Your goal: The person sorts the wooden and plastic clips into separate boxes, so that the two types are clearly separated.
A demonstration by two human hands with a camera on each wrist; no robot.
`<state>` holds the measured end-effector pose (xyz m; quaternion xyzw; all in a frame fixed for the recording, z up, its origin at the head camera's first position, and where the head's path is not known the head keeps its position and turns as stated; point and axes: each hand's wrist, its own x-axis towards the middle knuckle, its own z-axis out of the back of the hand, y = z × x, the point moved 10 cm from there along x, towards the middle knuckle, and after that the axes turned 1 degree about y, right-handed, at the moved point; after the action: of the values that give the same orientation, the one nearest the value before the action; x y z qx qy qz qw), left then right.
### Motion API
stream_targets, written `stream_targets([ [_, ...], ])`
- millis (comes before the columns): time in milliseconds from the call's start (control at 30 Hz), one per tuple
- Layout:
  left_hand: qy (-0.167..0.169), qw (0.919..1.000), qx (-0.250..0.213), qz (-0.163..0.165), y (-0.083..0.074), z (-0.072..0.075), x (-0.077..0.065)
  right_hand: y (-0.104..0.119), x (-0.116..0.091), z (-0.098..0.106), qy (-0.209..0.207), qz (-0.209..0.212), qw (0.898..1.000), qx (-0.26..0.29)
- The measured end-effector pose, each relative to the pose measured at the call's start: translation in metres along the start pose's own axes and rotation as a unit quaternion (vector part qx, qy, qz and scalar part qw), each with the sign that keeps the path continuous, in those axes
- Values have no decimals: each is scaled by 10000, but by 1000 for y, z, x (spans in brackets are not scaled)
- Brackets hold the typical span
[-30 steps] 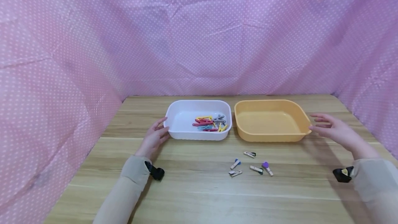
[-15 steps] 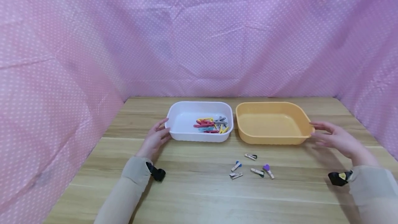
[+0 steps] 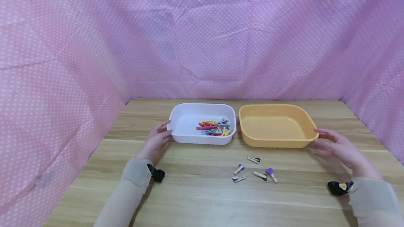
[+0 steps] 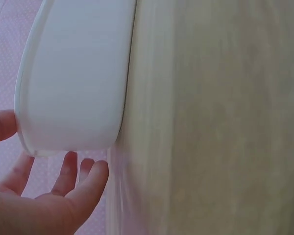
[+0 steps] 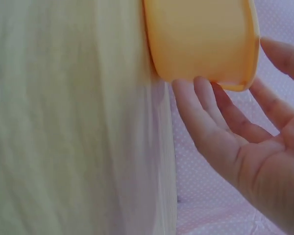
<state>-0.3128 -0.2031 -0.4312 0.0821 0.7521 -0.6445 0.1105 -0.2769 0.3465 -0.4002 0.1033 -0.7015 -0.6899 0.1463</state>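
On the left of the table sits a white plastic basin (image 3: 183, 138), with several coloured plastic clothespins (image 3: 214, 127) at its right end. My left hand (image 3: 154, 142) touches the basin's left end, fingers fairly straight; up close, the white end wall (image 4: 78, 73) meets the fingertips (image 4: 100, 169). Beside it stands a yellow basin (image 3: 274, 143) with nothing inside. The right hand (image 3: 339, 150) rests its fingertips against that basin's right end. In the right wrist view, extended fingers (image 5: 196, 112) touch the yellow wall (image 5: 201, 39), thumb near the rim.
Several wooden clothespins lie in front of the basins: one with a purple heart (image 3: 271, 175), one with a blue end (image 3: 239, 169), and others such as this dark-tipped one (image 3: 254, 160). A pink dotted cloth (image 3: 202, 45) hangs around the wooden table (image 3: 195, 192).
My right hand has shifted down and nearer in the head view, its fingertips coming against the yellow basin's end. The left hand stays at the white basin. The view has tilted slightly.
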Motion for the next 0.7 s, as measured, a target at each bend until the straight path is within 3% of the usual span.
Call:
stream_targets([
  [167,88,9999,20,-144,-5,2,-3,-2,3,3,-357,-127,9993,-49],
  [300,5,9970,636,-448,-23,7,-11,-3,4,6,-548,-240,9979,-245],
  [433,-153,9861,1354,-949,-48,7,-24,-2,5,6,-546,-186,9983,-97],
  [600,-567,9687,1751,-1664,-75,-7,-45,-4,5,7,-549,-214,9982,50],
  [700,-467,9640,1786,-1915,-81,-26,-57,-7,5,7,-598,-295,9978,9],
])
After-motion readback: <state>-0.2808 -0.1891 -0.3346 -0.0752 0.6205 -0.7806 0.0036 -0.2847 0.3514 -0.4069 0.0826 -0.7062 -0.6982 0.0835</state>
